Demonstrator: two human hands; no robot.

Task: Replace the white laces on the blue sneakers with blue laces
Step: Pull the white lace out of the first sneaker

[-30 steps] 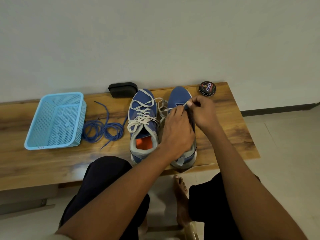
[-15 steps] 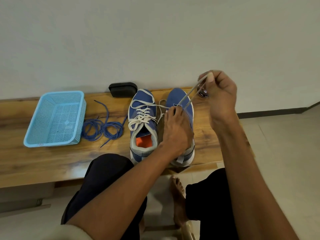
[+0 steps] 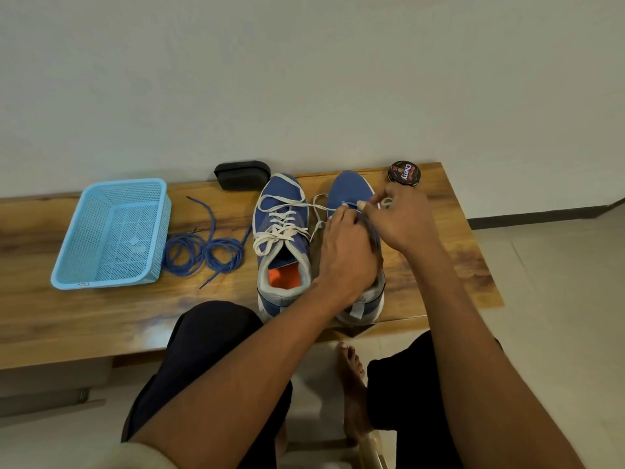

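Soft, even indoor light fills the scene, dimming slightly toward the corners. The glossy wooden worktop [image 3: 101,316] carries a pale sheen along its near edge. Shadows are faint. Wide-angle distortion bows the worktop's edges; focus is reasonably sharp throughout.

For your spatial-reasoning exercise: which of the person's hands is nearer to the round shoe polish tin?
Right. The right hand lies just in front of the polish tin; the left hand rests on the right-side sneaker, farther away.

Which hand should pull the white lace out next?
Probably the right hand: it pinches the white lace at the right sneaker's toe end, while the left hand rests on that sneaker.
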